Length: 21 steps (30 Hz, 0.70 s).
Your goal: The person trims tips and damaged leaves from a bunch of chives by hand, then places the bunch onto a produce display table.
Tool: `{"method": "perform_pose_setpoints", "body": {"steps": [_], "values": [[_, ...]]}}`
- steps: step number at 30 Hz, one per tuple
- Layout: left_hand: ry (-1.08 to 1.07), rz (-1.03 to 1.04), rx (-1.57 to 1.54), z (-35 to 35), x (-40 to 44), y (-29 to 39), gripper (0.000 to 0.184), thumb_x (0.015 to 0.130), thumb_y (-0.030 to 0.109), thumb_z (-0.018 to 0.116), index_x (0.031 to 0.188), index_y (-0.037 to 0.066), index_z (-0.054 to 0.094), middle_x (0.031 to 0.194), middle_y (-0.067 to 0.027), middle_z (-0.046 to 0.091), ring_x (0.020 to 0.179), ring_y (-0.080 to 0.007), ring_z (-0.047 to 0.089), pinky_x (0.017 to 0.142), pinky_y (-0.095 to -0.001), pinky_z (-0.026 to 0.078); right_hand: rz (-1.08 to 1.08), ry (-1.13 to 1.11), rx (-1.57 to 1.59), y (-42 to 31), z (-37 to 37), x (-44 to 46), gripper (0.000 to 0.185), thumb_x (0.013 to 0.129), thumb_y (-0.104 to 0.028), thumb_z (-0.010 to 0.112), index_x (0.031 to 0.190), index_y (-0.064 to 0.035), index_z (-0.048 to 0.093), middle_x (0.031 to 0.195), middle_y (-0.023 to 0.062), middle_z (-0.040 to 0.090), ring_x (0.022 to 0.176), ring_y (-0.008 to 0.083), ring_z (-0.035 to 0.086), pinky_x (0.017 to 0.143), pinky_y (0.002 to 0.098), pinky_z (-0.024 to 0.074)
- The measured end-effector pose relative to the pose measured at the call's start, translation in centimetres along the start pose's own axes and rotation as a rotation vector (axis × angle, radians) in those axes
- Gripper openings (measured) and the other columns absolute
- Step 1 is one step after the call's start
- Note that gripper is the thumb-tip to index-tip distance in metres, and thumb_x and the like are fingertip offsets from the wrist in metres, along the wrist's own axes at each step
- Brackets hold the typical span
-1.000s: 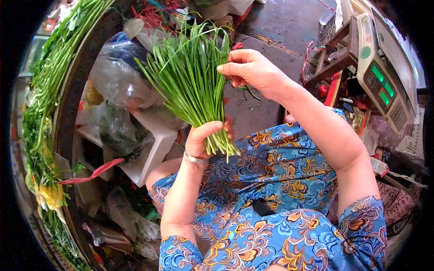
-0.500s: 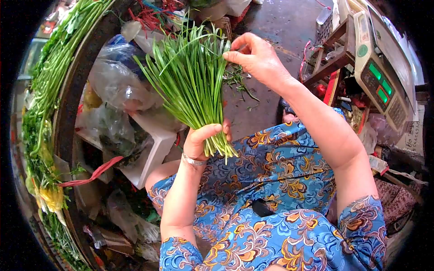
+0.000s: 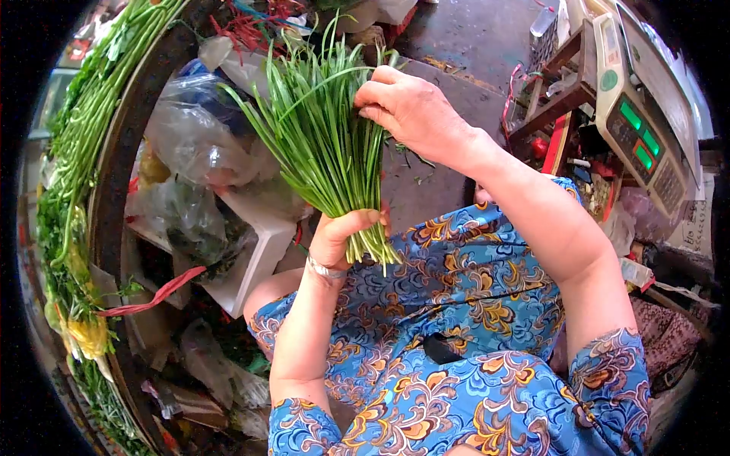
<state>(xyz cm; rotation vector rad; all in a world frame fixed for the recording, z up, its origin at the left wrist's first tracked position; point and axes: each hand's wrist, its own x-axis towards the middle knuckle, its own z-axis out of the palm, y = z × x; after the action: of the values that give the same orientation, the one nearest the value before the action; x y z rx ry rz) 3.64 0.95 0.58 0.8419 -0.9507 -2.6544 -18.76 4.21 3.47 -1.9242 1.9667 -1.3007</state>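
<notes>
My left hand [image 3: 340, 234] is wrapped round the lower stalks of a bunch of garlic chives [image 3: 327, 144], with the pale cut ends poking out below my fist. The long green leaves fan upward and a little to the left. At the upper right side of the bunch, my right hand [image 3: 417, 112] has its fingers pinched together against the leaves, one of which bends across toward them. My right fingertips are partly hidden among the green. Behind that hand, dark green scraps [image 3: 411, 156] lie on a brown surface.
On the right stands a scale [image 3: 639, 129] with lit green digits, beside a wooden rack [image 3: 555, 91]. Clear plastic bags [image 3: 201, 137] and a white foam box [image 3: 262, 243] are at the left. Beyond a dark curved edge [image 3: 114, 175] lie more long green vegetables [image 3: 95, 114].
My right hand has shifted left and slightly down, farther into the leaves. The left hand stays round the stalks, and some leaf tips have moved.
</notes>
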Motion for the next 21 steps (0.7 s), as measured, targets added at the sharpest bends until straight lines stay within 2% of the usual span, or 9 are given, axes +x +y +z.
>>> {"method": "perform_pose_setpoints", "body": {"steps": [1,4,7,14,16,17,19,21], "values": [[0.006,-0.001,0.032,0.0,0.0,0.0,0.06,0.075,0.007,0.065,0.132,0.003,0.046,0.091,-0.0135,0.06,0.077,-0.0253,0.059,0.068,-0.0405,0.052,0.001,-0.013,0.022,0.2,-0.1,0.1,0.013,0.089,-0.015,0.065,0.097,-0.0048,0.064,0.092,0.0119,0.057,0.084,0.0317,0.061,0.073,0.0385,0.0498],[0.008,-0.001,0.018,-0.1,0.0,0.0,0.062,0.075,0.008,0.065,0.134,0.004,0.045,0.089,-0.0136,0.06,0.076,-0.0251,0.06,0.068,-0.0397,0.052,-0.007,-0.009,0.069,0.4,-0.8,0.2,0.012,0.089,-0.014,0.065,0.092,-0.0023,0.062,0.086,0.0111,0.057,0.079,0.0295,0.06,0.07,0.0364,0.0485],[-0.003,0.019,0.04,-0.1,0.1,0.2,0.067,0.075,0.009,0.065,0.138,0.004,0.042,0.088,-0.0137,0.06,0.074,-0.0253,0.06,0.067,-0.0392,0.052,-0.007,-0.031,0.149,0.3,-1.5,0.2,0.009,0.089,-0.01,0.063,0.092,-0.0016,0.062,0.083,0.0095,0.057,0.077,0.0236,0.058,0.072,0.0335,0.0474],[0.001,0.02,0.047,-0.2,0.4,0.4,0.072,0.075,0.01,0.066,0.141,0.004,0.038,0.088,-0.0134,0.061,0.073,-0.0258,0.06,0.067,-0.0387,0.052,0.04,-0.12,0.308,0.1,-2.1,-0.1,0.009,0.092,-0.011,0.061,0.093,-0.0015,0.062,0.086,0.0044,0.059,0.078,0.0134,0.057,0.07,0.0282,0.047],[-0.008,0.015,0.032,-0.4,0.4,0.3,0.07,0.076,0.009,0.065,0.141,0.003,0.039,0.09,-0.0129,0.061,0.074,-0.0255,0.061,0.068,-0.0388,0.052,0.227,-0.239,0.594,-0.1,-2.0,0.0,0.01,0.095,-0.012,0.059,0.095,-0.002,0.062,0.092,0.003,0.063,0.077,0.0094,0.06,0.066,0.0235,0.0477],[-0.008,0.014,0.032,-0.4,0.4,0.3,0.07,0.076,0.009,0.065,0.141,0.003,0.039,0.09,-0.0129,0.061,0.074,-0.0255,0.061,0.068,-0.0388,0.052,0.228,-0.239,0.594,-0.4,-2.1,0.0,0.01,0.095,-0.012,0.059,0.095,-0.002,0.062,0.092,0.003,0.063,0.077,0.0094,0.06,0.066,0.0235,0.0477],[-0.006,0.006,0.028,-0.3,0.4,0.3,0.07,0.076,0.008,0.065,0.141,0.004,0.039,0.091,-0.0125,0.062,0.075,-0.0248,0.061,0.069,-0.0388,0.052,0.355,-0.337,0.891,-1.3,-2.6,0.2,0.012,0.096,-0.014,0.058,0.098,-0.0027,0.061,0.095,0.0036,0.066,0.076,0.0085,0.063,0.062,0.0205,0.0482],[-0.001,0.007,0.026,-0.1,0.4,0.3,0.071,0.076,0.008,0.065,0.141,0.004,0.039,0.092,-0.0123,0.062,0.076,-0.0243,0.061,0.069,-0.0388,0.052,0.401,-0.348,1.009,-1.4,-2.2,0.2,0.012,0.096,-0.014,0.058,0.099,-0.0028,0.06,0.094,0.004,0.067,0.077,0.0087,0.064,0.06,0.0204,0.0481]]}}
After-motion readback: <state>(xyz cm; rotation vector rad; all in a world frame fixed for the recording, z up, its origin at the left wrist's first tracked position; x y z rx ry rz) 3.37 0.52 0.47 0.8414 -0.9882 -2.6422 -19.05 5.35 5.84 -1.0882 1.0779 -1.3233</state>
